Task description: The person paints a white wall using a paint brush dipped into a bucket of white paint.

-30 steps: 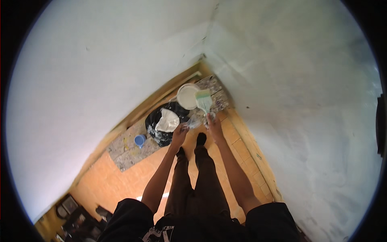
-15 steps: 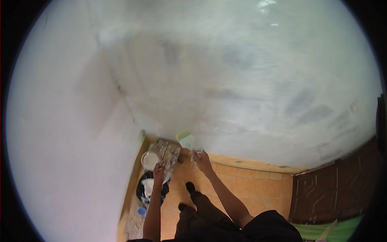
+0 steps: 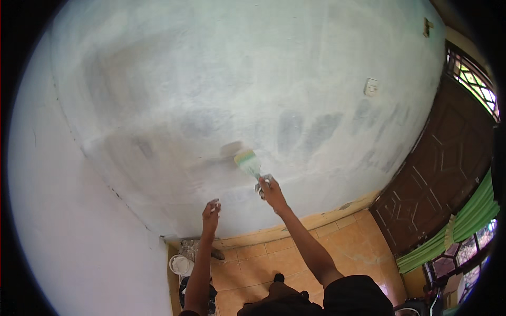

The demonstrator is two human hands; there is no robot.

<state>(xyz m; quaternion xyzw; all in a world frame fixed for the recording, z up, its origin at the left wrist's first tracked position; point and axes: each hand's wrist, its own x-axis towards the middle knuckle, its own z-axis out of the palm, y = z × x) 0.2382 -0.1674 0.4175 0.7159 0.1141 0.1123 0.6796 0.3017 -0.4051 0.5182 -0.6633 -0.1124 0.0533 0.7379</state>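
My right hand point(image 3: 272, 193) grips the handle of a wide, flat paintbrush point(image 3: 246, 162), with a yellowish tip, a green band and a pale tapering body. Its tip is at the painted wall point(image 3: 174, 131), beside a dark smudge that may be shadow or wet paint; I cannot tell whether they touch. White smears mark the fingers of this hand. To the left, my left hand point(image 3: 211, 213) is raised before the wall, fingers loosely bent and apart, white on the tips, with nothing seen in it. Grey, damp-looking patches cover parts of the wall.
Down in the corner stand a white tub point(image 3: 181, 265) and a black plastic bag point(image 3: 212, 297), partly behind my left arm. A switch plate point(image 3: 371, 87) is on the wall. A brown door point(image 3: 437, 163) and green curtain point(image 3: 458, 226) are at right, above orange floor tiles point(image 3: 258, 268).
The view has swung up and to the right, bringing the door, curtain and switch plate further in. Both hands are higher against the wall; the paintbrush stays in my right hand.
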